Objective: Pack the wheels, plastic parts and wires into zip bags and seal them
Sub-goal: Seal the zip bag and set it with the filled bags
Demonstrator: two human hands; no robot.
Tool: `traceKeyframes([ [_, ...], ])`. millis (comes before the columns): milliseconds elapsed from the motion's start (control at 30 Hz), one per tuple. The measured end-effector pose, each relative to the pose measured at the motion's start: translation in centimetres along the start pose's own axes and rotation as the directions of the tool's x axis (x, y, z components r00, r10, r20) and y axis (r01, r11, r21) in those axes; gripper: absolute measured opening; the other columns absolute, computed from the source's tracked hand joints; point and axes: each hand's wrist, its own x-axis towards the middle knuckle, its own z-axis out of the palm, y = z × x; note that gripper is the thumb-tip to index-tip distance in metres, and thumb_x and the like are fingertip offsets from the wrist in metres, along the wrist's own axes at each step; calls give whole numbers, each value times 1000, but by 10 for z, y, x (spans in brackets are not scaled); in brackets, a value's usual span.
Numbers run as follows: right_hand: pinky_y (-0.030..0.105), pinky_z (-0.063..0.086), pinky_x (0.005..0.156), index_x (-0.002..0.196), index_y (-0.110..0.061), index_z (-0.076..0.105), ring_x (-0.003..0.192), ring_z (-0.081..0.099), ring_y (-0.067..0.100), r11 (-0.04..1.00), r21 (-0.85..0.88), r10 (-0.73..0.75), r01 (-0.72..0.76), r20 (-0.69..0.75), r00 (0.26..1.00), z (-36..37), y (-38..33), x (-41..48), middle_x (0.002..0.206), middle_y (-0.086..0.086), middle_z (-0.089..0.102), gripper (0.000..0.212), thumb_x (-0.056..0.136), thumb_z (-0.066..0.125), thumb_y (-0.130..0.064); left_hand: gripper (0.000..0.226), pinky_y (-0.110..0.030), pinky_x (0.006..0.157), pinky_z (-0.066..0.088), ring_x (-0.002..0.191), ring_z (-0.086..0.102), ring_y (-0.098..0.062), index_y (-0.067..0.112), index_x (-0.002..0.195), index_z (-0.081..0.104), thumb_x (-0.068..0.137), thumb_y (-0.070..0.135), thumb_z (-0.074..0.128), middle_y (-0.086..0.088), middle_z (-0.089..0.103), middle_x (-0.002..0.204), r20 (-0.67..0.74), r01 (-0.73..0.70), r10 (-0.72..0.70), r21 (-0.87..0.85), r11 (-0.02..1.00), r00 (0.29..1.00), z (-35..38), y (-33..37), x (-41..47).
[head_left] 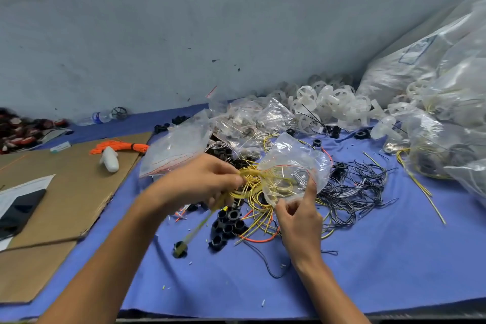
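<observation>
Two hands bag thin yellow wires [253, 187].
The right hand [299, 221] pinches a clear plastic zip bag [294, 163] open; the left hand [202, 183], blurred, seemingly grips the coil.

Glossy clear plastic zip bag [294, 166], matt blue cloth [368, 258], rough brown cardboard [71, 187], translucent white plastic wheels [331, 105]

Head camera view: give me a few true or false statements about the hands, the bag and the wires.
1. The left hand grips yellow wires. True.
2. The right hand holds a sealed zip bag. False: the bag's mouth is open.
3. The orange wire bundle lies on the cardboard. True.
4. The white wheels are piled nearest the person. False: they lie at the far side, by the wall.
</observation>
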Motion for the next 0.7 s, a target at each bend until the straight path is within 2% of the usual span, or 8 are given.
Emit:
traceKeyframes([
  [67, 39, 51, 59, 150, -43, 7, 54, 57, 11, 1000, -3, 2, -2, 13, 1000, 0, 0, -1, 60, -10, 60, 93, 81, 65, -19, 20, -19, 48, 40, 46, 52, -7, 17, 84, 75, 94, 28, 62, -3, 70, 63, 26, 46, -50, 133, 990, 998, 24, 4, 14],
  [167, 41, 51, 60, 149, -46, 0, 55, 57, 19, 1000, -25, 10, -9, 46, 999, -1, -1, -3, 56, -10, 59, 101, 79, 67, -17, 23, -17, 46, 37, 43, 49, -10, 13, 65, 71, 82, 20, 58, -6, 69, 61, -70, 93, -74, 320, 943, 995, 54, 10, 38],
  [300, 34, 42, 57, 146, -47, -2, 58, 58, 25, 998, -68, -5, 8, 44, 999, -2, -2, -3, 53, -13, 52, 102, 78, 70, -23, 22, -16, 38, 40, 37, 56, -12, 8, 61, 66, 76, 9, 50, -3, 60, 45, -104, 123, -99, 262, 957, 990, 80, 12, 63],
  [433, 36, 41, 53, 148, -48, -2, 60, 59, 26, 992, -83, -91, 97, 70, 993, 0, 0, -6, 63, -6, 62, 93, 87, 66, -31, 31, -18, 35, 39, 35, 52, -12, 22, 95, 66, 87, 2, 45, 0, 57, 44, -106, 163, -168, -54, 985, 980, 98, 15, 85],
  [533, 38, 40, 56, 142, -32, 31, 67, 61, 36, 989, -100, -104, 110, 59, 993, 2, 2, -5, 68, 7, 67, 65, 87, 65, -28, 30, -18, 37, 36, 34, 46, -13, 15, 89, 62, 93, -4, 39, -9, 54, 54, -192, 175, -248, -333, 927, 949, 107, 16, 105],
  [600, 38, 36, 57, 133, -23, 43, 71, 62, 37, 985, -137, -97, 105, 65, 993, 2, 0, -5, 69, 7, 66, 52, 86, 66, -27, 27, -21, 41, 38, 38, 46, -17, 3, 90, 58, 92, -10, 35, -14, 53, 64, -224, 163, -341, -567, 807, 913, 112, 22, 118],
  [633, 38, 37, 57, 138, -25, 38, 70, 62, 35, 985, -142, -89, 98, 71, 994, 1, -1, -5, 68, 5, 65, 59, 86, 66, -28, 26, -23, 44, 40, 40, 48, -18, -1, 85, 57, 90, -13, 34, -15, 55, 63, -208, 154, -384, -671, 725, 900, 115, 26, 122],
  [700, 40, 40, 56, 147, -36, 14, 66, 61, 33, 988, -123, -77, 89, 96, 992, 0, -3, -7, 64, 0, 62, 80, 85, 64, -30, 28, -25, 49, 42, 41, 51, -18, -1, 72, 53, 90, -11, 34, -12, 55, 53, -208, 148, -397, -699, 699, 894, 122, 32, 128],
])
